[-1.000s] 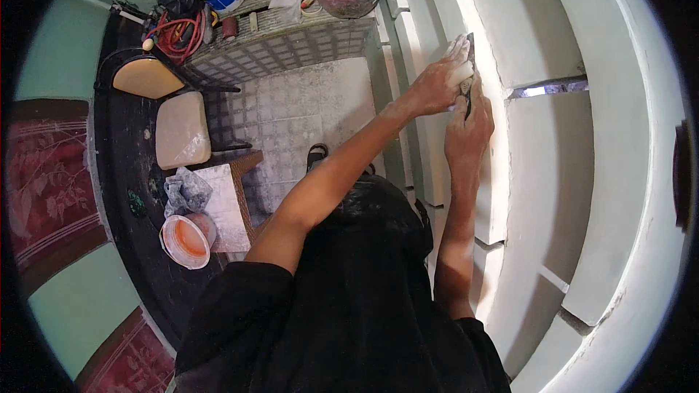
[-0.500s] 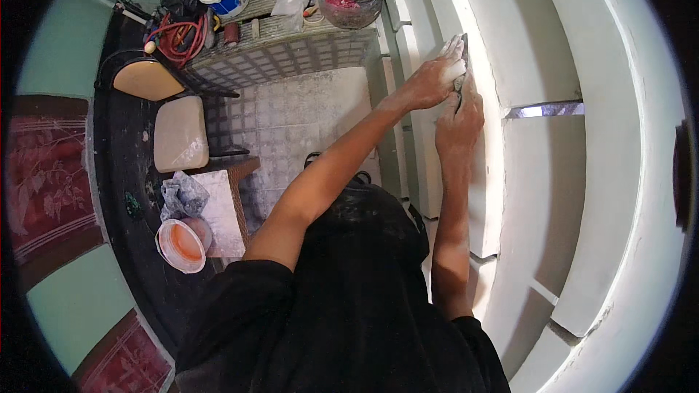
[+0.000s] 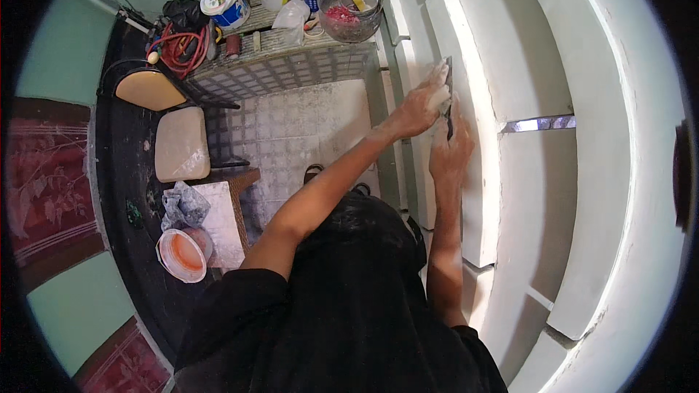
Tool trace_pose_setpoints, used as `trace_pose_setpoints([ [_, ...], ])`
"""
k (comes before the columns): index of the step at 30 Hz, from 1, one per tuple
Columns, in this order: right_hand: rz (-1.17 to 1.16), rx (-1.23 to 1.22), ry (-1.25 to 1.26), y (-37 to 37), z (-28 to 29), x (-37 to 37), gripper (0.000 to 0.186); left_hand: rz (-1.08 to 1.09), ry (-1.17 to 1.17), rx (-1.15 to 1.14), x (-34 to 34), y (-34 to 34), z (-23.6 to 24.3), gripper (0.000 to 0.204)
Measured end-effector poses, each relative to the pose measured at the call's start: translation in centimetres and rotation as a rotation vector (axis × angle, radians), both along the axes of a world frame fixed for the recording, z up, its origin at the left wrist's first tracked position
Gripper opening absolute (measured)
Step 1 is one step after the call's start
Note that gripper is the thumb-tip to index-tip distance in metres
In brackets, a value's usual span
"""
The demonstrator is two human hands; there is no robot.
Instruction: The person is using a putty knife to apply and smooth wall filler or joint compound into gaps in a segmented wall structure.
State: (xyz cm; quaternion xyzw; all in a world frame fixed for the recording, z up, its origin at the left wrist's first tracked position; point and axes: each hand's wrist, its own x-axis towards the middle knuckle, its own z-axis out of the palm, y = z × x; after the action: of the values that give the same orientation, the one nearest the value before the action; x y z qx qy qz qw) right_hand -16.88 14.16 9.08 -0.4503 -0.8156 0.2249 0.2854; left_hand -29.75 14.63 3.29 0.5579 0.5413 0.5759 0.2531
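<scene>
My left hand (image 3: pixel 416 108) reaches across to a white moulded frame (image 3: pixel 486 175) and grips a flat putty knife (image 3: pixel 445 76) smeared with white filler, its blade laid against the frame's edge. Just below it, my right hand (image 3: pixel 450 154) rests on the same edge and pinches a thin dark tool (image 3: pixel 450 122) that points up toward the knife. The two hands are almost touching. A narrow gap with a shiny strip (image 3: pixel 539 124) crosses the frame to the right of them.
Paint tubs (image 3: pixel 224 1), a glass jar (image 3: pixel 351 11) and a red cable coil (image 3: pixel 178 45) crowd a tiled ledge at the top. A tan-cushioned chair (image 3: pixel 180 144), a grey rag (image 3: pixel 182 205) and an orange bowl (image 3: pixel 182 255) stand at the left, beside the tiled floor (image 3: pixel 306 138).
Both hands stay together on the frame's edge. The view has shifted a little, so they appear slightly lower and further left.
</scene>
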Motion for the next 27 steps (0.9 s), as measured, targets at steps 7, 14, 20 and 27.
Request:
trace_pose_setpoints([
  [7,-0.009,0.035,0.005,0.1,-0.7,0.6,0.046,-0.179,-0.169,-0.125,-0.3,0.0,0.5,0.079],
  [14,-0.051,0.010,-0.065,0.2,-0.4,-0.9,0.047,-0.107,-0.140,-0.076,-0.4,1.7,-0.9,0.078],
  [20,-0.048,0.067,-0.076,2.0,-1.5,-2.7,0.050,-0.134,-0.134,-0.107,-2.4,3.3,-1.4,0.075],
  [27,-0.073,0.020,-0.198,3.6,-0.9,-5.0,0.047,0.028,0.157,-0.081,-6.8,6.3,-3.2,0.056],
])
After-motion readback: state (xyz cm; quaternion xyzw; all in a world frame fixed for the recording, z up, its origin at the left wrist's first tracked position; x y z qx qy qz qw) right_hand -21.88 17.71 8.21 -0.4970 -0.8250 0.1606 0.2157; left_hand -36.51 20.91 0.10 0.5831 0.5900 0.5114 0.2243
